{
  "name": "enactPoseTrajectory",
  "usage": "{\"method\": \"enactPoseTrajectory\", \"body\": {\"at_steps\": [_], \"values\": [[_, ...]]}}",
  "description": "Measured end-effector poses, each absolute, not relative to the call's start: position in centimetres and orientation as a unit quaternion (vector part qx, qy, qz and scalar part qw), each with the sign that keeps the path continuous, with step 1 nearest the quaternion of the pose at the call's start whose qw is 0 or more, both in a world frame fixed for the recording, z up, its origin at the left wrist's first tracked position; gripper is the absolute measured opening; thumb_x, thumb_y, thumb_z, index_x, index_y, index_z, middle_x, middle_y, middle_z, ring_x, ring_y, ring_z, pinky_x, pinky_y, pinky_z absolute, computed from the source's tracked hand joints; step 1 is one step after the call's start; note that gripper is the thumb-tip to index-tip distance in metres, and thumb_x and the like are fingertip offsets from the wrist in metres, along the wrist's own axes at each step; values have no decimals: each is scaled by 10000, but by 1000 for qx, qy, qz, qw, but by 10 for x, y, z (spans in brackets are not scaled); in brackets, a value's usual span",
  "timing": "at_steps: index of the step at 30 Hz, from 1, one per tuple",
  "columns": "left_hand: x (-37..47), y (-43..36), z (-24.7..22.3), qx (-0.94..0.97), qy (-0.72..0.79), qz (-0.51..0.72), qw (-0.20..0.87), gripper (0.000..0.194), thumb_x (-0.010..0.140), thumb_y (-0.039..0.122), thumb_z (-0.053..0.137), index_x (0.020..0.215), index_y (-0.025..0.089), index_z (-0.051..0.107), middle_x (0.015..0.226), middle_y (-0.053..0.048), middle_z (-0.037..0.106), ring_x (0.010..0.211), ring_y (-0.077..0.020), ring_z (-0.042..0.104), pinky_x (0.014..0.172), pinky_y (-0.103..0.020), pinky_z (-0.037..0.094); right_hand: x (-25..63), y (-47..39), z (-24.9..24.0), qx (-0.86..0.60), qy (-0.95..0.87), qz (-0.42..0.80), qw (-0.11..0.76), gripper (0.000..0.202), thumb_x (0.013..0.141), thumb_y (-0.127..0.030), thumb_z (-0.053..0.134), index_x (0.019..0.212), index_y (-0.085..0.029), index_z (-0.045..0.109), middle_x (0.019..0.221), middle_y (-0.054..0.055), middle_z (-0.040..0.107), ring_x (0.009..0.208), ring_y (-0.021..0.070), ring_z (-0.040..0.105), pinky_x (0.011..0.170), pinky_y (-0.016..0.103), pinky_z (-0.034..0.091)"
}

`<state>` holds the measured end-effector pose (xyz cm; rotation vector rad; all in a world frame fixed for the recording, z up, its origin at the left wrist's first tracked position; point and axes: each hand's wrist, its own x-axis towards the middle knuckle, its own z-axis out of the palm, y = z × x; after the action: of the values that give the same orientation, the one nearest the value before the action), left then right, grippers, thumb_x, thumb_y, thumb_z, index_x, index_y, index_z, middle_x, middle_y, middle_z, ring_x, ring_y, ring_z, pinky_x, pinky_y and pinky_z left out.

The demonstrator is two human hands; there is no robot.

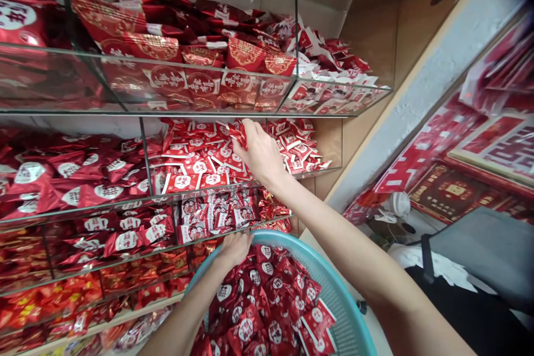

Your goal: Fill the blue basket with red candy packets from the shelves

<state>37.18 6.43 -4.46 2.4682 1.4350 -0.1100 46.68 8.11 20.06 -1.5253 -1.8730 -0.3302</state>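
Note:
My right hand (261, 153) reaches into a middle shelf compartment of small red-and-white candy packets (200, 167). Its thumb and fingers are curled around red wrapping at the back of the pile; how many packets they hold is hidden. Lower down, my left hand (236, 247) is closed over the far rim of a turquoise plastic basket (346, 283), its fingertips out of sight. Dark red wrapped candies (254, 300) with white labels fill the basket, and a few red-and-white packets (317, 320) lie on them at the right.
Clear-fronted shelves (187, 113) with dividers rise ahead, holding several kinds of red packets. The shelf above my right hand juts out close over it. At the right stand a wooden side panel (400, 89), red printed goods (454, 189) and a grey-and-black object (479, 256).

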Motion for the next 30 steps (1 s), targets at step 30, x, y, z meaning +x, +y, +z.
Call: {"method": "enactPoseTrajectory", "body": {"at_steps": [30], "values": [[405, 83, -54, 832, 520, -66, 182, 478, 893, 432, 177, 1040, 187, 560, 1003, -140, 671, 934, -273, 627, 772, -365, 445, 673, -90, 24, -608, -515, 581, 165, 274, 755, -418, 532, 851, -165, 491, 535, -80, 419, 388, 39, 358, 378, 164, 259]]}}
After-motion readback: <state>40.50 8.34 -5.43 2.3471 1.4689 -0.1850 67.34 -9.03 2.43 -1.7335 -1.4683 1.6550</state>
